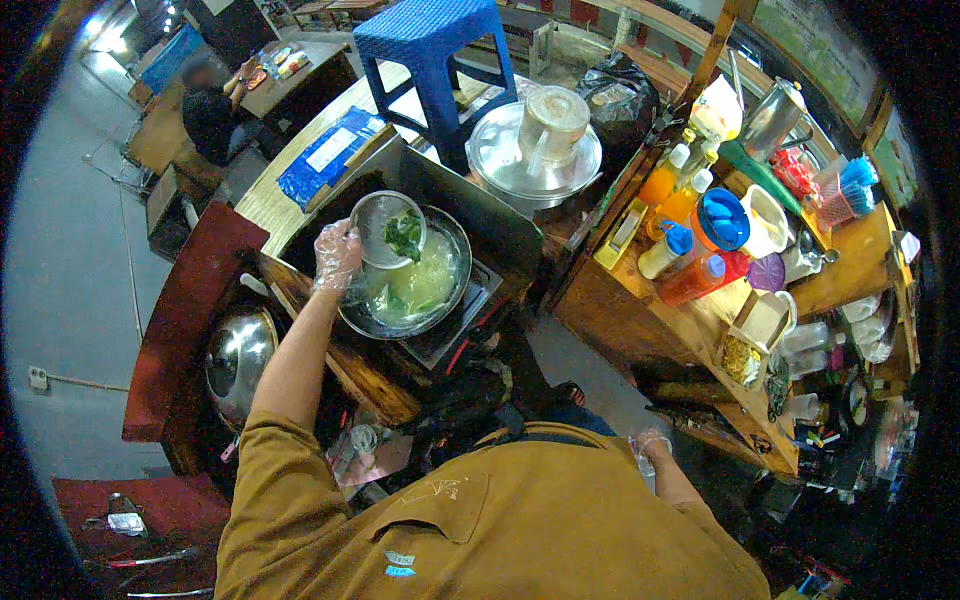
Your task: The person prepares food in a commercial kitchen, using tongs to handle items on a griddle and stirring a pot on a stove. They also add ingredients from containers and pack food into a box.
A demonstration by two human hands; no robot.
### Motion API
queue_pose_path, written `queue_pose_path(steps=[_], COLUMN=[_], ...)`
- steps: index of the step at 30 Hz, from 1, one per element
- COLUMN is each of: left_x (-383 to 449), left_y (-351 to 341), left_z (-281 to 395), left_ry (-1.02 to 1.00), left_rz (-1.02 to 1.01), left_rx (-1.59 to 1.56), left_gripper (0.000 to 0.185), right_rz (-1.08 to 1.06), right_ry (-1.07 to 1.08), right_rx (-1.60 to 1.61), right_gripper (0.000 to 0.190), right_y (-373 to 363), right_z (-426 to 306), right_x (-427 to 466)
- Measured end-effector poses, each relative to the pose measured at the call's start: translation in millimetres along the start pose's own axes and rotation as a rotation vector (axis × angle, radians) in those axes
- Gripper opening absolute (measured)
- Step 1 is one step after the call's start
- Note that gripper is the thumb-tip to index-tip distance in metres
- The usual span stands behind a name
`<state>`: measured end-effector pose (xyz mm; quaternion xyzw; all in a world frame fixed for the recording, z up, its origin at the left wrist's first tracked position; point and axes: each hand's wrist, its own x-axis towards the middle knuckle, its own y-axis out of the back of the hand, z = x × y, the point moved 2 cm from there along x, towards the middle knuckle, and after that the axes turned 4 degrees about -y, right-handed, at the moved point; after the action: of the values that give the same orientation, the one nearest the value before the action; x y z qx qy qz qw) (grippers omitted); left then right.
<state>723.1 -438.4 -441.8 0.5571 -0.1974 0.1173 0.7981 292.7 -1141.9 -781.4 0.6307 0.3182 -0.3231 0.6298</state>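
My left hand (337, 255), in a clear plastic glove, grips the rim of a shallow bowl (367, 229) tilted over a wide pan. Cooked-looking green leaves (403, 234) lie at the bowl's lower side, by its edge. Pale, cloudy liquid with more greens in it fills much of the pan (459, 300), which sits on a stove (480, 289) behind a metal wind guard (480, 199). Down at my right side hangs my right hand (652, 444), also in clear plastic. It is small and blurred here, so its fingers are hard to make out.
A wooden counter (592, 300) at right carries sauce bottles (694, 277), a blue-topped container (721, 217) and a straw holder (836, 199). Behind the stove stand a lidded metal pot (487, 154) and a blue plastic stool (427, 45). A person (210, 112) sits far left.
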Motion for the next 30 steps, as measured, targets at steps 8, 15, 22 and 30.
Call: queue_pose_path(steps=[8, 15, 22, 30], left_x=[0, -50, -53, -21], left_y=[7, -9, -37, -17], left_z=[-40, -44, -56, -24], left_ry=[-0.103, -0.133, -0.006, 0.124], left_rz=[-0.090, -0.306, -0.304, -0.271], left_rx=[0.182, 0.050, -0.030, -0.173], left_gripper=[0.021, 0.025, 0.024, 0.026], right_rz=[-0.114, -0.121, -0.120, 0.130], right_ry=[-0.042, 0.029, -0.153, 0.012], right_rx=[-0.028, -0.099, -0.023, -0.175], right_gripper=[0.029, 0.040, 0.041, 0.028], right_y=[-36, -27, -1, -25], right_z=[14, 13, -4, 16], right_x=[30, -2, -24, -6])
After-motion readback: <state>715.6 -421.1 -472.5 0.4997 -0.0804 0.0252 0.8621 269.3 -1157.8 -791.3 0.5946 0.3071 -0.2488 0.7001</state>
